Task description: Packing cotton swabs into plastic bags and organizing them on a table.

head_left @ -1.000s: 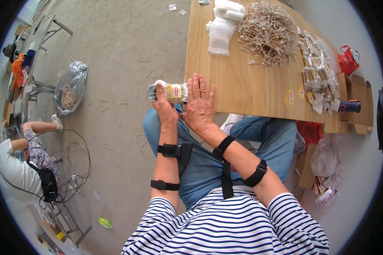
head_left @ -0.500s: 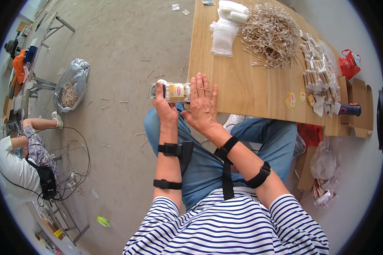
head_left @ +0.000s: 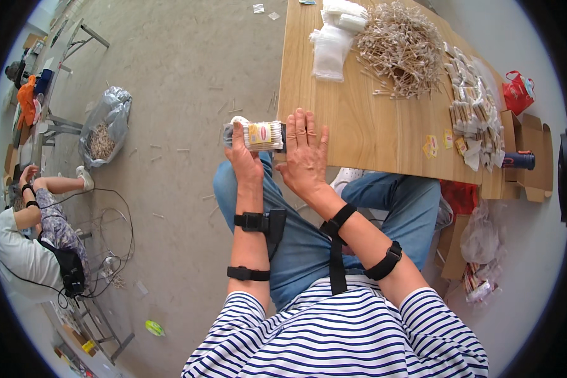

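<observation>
My left hand (head_left: 247, 160) is closed around a small clear bag of cotton swabs (head_left: 272, 136) with a yellow and white label, held sideways beyond the table's left edge. The swab tips point right, toward my right hand (head_left: 305, 154). That hand is flat, its fingers stretched out at the table corner, palm turned to the tips, with a narrow dark gap showing between. On the table (head_left: 353, 132) lie a heap of loose cotton swabs (head_left: 402, 50) and a stack of empty clear bags (head_left: 329, 55). A few small yellow labels (head_left: 431, 146) lie nearer the front edge.
Filled swab packs (head_left: 475, 113) line the table's right side, beside an open cardboard box (head_left: 534, 151), a dark bottle (head_left: 518, 161) and a red bag (head_left: 518, 92). A plastic sack of swabs (head_left: 106, 129) stands on the littered floor. Another person (head_left: 28, 246) sits at far left.
My right hand has shifted slightly right, away from the swab tips, opening a small gap. My left hand keeps its hold on the bag. The other person's arm has come up.
</observation>
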Tool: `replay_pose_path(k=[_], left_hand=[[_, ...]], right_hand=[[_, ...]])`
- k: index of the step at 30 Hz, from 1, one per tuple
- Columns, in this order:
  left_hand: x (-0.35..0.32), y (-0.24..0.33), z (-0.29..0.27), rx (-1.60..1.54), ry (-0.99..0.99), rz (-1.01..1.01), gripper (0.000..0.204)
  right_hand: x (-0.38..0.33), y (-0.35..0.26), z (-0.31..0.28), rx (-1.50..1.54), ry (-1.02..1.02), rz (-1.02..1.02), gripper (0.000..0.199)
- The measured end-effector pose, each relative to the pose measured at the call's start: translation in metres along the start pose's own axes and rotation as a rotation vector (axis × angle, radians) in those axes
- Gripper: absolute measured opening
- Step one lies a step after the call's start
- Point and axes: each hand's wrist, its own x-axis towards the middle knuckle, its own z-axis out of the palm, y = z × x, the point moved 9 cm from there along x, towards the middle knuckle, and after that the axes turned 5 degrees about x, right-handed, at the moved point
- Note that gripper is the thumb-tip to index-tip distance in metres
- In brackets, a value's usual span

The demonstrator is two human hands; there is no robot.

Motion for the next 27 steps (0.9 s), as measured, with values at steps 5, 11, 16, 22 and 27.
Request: replay_pose_path(k=[5, 11, 16, 22, 27], left_hand=[[0.000, -0.001, -0.003, 0.018, 0.014, 0.006, 0.019], [0.001, -0.003, -0.006, 0.010, 0.002, 0.023, 0.017], [-0.001, -0.009, -0.012, 0.001, 0.071, -0.047, 0.024], [-0.008, -0.012, -0.003, 0.079, -0.090, -0.122, 0.031], [-0.002, -0.025, -0.012, 0.067, -0.007, -0.194, 0.028]], right_hand=[[0.001, -0.011, 0.002, -0.042, -0.028, 0.008, 0.112], [0.003, -0.013, 0.003, -0.081, -0.022, -0.082, 0.111], [0.000, -0.010, -0.003, 0.049, -0.010, -0.114, 0.109], [-0.010, 0.000, -0.007, -0.005, -0.003, -0.131, 0.106], [-0.011, -0.002, -0.009, 0.016, 0.008, -0.118, 0.102]])
